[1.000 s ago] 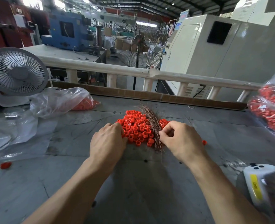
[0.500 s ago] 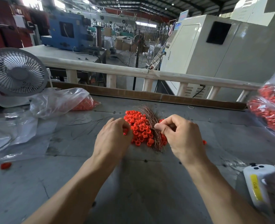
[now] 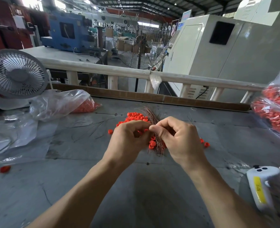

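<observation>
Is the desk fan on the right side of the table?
No, the fan stands at the far left of the table, left of the pile of red caps.

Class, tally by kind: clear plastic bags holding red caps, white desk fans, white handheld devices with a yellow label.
Clear plastic bags holding red caps: 2
White desk fans: 1
White handheld devices with a yellow label: 1
Total: 4
</observation>
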The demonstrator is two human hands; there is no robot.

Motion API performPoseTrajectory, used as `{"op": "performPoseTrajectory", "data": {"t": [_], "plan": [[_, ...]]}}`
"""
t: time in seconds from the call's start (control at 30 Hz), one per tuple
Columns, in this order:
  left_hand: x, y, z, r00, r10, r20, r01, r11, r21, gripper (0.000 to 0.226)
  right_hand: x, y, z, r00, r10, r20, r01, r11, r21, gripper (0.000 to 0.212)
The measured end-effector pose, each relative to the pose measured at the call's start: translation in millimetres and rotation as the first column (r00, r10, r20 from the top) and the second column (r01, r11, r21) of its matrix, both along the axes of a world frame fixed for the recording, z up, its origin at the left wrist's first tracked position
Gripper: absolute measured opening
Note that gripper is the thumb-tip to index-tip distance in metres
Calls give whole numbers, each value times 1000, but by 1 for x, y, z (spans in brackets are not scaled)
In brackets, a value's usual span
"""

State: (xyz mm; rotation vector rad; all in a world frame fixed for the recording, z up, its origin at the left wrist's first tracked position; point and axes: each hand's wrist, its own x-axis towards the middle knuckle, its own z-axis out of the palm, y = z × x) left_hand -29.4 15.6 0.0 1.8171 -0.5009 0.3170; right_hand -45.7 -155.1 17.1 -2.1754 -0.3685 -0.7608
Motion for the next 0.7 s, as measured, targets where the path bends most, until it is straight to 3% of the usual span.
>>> {"op": "performPoseTrajectory", "data": {"t": [0.13,0.23,0.4,0.5,0.7], "plan": [[-1,-2,0,1000,25,17,-24,1000,-9,13,0,2,-1,999,45,-20,-43,995,87,26],[-1,-4,2,999,52,-14,-53,993,-103,11,2,4,-6,995,-18,-101,37,980,195,34],[-2,-3,10,997,-28,-73,1,942,-336,11,4,5,-11,943,66,-325,-4,982,186,9],[0,1,13,990,-82,-113,22,891,-454,12,2,6,-8,958,52,-281,-31,996,79,9],[9,15,18,962,-72,-264,-129,732,-669,10,1,7,0,993,14,-114,-8,999,50,7]]}}
